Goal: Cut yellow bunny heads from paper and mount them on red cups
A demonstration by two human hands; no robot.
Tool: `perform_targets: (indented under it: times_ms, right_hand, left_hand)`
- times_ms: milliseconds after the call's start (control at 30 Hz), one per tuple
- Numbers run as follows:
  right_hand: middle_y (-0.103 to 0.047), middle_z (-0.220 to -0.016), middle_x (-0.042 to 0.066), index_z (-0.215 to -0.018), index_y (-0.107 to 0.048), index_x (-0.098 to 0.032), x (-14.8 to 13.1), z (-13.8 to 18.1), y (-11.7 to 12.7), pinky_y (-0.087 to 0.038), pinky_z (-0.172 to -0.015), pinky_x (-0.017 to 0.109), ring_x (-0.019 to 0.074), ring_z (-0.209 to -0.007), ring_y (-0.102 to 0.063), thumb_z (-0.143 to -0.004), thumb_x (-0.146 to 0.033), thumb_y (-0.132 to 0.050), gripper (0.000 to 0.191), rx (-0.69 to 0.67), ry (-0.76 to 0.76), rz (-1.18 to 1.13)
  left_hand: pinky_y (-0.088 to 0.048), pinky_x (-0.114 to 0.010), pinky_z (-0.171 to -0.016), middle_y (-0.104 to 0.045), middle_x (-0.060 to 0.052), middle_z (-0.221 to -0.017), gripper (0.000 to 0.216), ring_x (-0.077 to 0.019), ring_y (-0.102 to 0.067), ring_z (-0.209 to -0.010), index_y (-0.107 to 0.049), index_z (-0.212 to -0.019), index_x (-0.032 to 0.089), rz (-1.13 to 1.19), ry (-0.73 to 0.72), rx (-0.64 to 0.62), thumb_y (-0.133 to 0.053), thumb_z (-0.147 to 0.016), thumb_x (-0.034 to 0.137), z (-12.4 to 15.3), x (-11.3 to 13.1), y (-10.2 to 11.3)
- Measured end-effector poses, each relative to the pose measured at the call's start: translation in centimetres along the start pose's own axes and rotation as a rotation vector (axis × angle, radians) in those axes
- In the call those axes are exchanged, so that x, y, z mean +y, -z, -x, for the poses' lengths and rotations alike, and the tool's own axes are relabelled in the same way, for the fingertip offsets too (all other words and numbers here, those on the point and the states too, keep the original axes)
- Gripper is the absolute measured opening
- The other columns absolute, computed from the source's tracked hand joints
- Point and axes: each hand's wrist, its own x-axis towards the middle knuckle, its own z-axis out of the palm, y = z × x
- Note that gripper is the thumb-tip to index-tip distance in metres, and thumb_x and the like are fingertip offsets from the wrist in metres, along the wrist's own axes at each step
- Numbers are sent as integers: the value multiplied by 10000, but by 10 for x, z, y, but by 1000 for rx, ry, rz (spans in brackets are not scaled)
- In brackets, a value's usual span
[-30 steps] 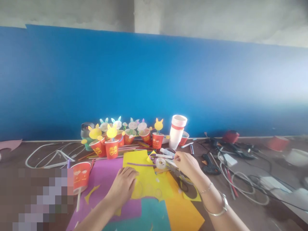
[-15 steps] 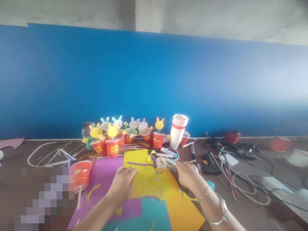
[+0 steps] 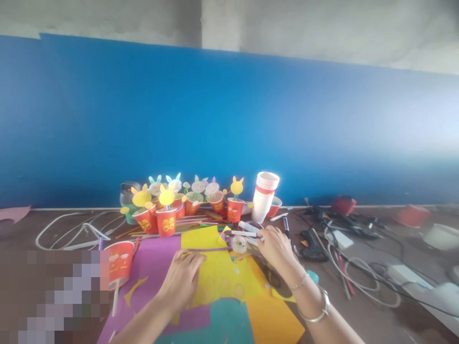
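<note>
My left hand lies on a yellow paper sheet, its fingers slightly bent and holding nothing. Round outlines are faintly drawn on that sheet. At the right, my right hand has its fingertips closed at the end of a white marker pen, whose cap they cover. A second white pen with a dark end lies just below it. Close to these fingers is a roll of clear tape. Dark-handled scissors lie partly hidden beneath the right wrist.
Purple paper, teal paper and orange paper overlap on the table. Behind stand several red paper cups with animal-head cutouts, and a stack of white cups. A glue gun and tangled cables lie right.
My right hand has lifted off the scissors and moved up and slightly left to the marker pens. My left hand stays on the yellow paper.
</note>
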Motion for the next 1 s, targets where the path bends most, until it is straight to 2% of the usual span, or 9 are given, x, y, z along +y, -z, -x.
perform_targets:
  times_ms: [200,300,433,533,667,767,833,933,1000]
  right_hand:
    - [-669,-1039,47,-964,-694,-235,9,-10,-15,-345,-814,283,196,-1026,-546,-867,-124,-435,298,76,73,-74]
    - [-683,-949,48,-872,-702,-223,12,-7,-10,-328,-809,306,212,-1006,-544,-847,-121,-454,270,90,59,-71]
    - [-693,-882,65,-716,-694,-204,6,-1,-5,-317,-780,321,243,-976,-548,-803,-131,-513,214,-19,78,22]
    - [-697,-908,93,-731,-685,-181,4,1,-2,-314,-766,321,258,-981,-550,-766,-92,-520,191,-63,98,83]
    - [-711,-821,90,-807,-676,-181,8,1,16,-313,-762,338,259,-900,-590,-777,-114,-509,183,-15,38,73]
    - [-716,-831,66,-812,-677,-202,1,10,34,-312,-796,359,258,-909,-595,-813,-183,-523,156,140,27,-52]
    - [-710,-843,42,-798,-677,-220,-15,20,41,-325,-814,353,239,-903,-593,-814,-223,-553,125,201,140,-228]
    - [-700,-811,18,-764,-670,-234,-46,37,40,-365,-838,333,205,-837,-601,-803,-209,-576,105,111,387,-577]
    - [-677,-765,21,-751,-666,-222,-63,45,33,-385,-822,334,201,-795,-588,-784,-206,-594,81,75,439,-732]
  left_hand:
    - [-426,-447,-869,-726,-59,-952,451,-232,-636,-885,-652,-1015,208,0,-7,11,-366,-773,-42,-1,0,-1]
    - [-429,-455,-869,-727,-59,-955,436,-239,-636,-897,-651,-997,206,-4,-12,11,-365,-773,-36,-1,-1,-1]
    - [-425,-458,-876,-727,-54,-959,423,-238,-639,-900,-649,-997,210,4,-10,8,-363,-790,-23,-1,-2,-1]
    - [-414,-461,-891,-721,-51,-974,420,-233,-634,-912,-640,-1029,215,12,-5,12,-354,-819,-10,-1,-2,-1]
    - [-428,-448,-880,-691,-70,-1040,323,-233,-616,-953,-596,-1108,215,14,-11,41,-376,-898,107,-2,-2,-1]
    - [-423,-444,-924,-616,-98,-1196,335,-247,-554,-1098,-482,-1251,222,4,-16,114,-420,-922,207,-1,0,-2]
    - [-404,-455,-969,-531,-124,-1308,427,-262,-480,-1201,-366,-1346,224,-4,-38,172,-439,-926,251,0,3,-4]
    - [-407,-457,-986,-492,-147,-1332,505,-268,-450,-1229,-268,-1398,224,40,-123,157,-445,-930,289,2,7,-4]
    - [-457,-415,-927,-569,-133,-1211,423,-242,-531,-1118,-319,-1361,216,106,-158,83,-395,-948,266,3,9,-3]
